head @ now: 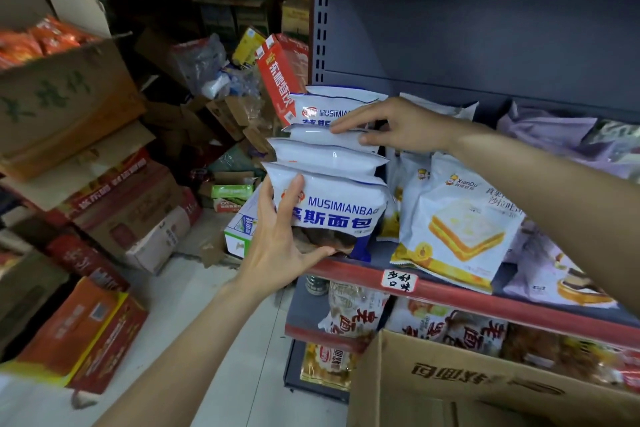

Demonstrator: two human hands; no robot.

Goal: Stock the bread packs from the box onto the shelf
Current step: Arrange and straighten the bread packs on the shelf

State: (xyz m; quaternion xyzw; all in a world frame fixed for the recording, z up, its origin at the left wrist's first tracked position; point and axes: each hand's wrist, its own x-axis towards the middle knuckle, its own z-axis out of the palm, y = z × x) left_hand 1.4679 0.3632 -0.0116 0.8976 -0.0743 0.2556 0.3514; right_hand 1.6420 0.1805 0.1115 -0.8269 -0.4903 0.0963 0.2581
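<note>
Several white-and-blue bread packs stand upright in a row at the left end of the red-edged shelf (349, 270). My left hand (280, 239) holds the front bread pack (332, 208), fingers on its left side and thumb under its bottom edge. My right hand (391, 128) pinches the top of a bread pack further back (325, 133), fingers extended over it and thumb in front. The open cardboard box (460, 378) sits at the lower right, below the shelf; its inside is not visible.
White-and-yellow sandwich bread packs (457, 218) and purple packs (554, 135) fill the shelf to the right. Snack bags line the lower shelves. Stacked cartons (79, 329) and loose boxes crowd the floor at left. A red carton (277, 80) leans by the shelf upright.
</note>
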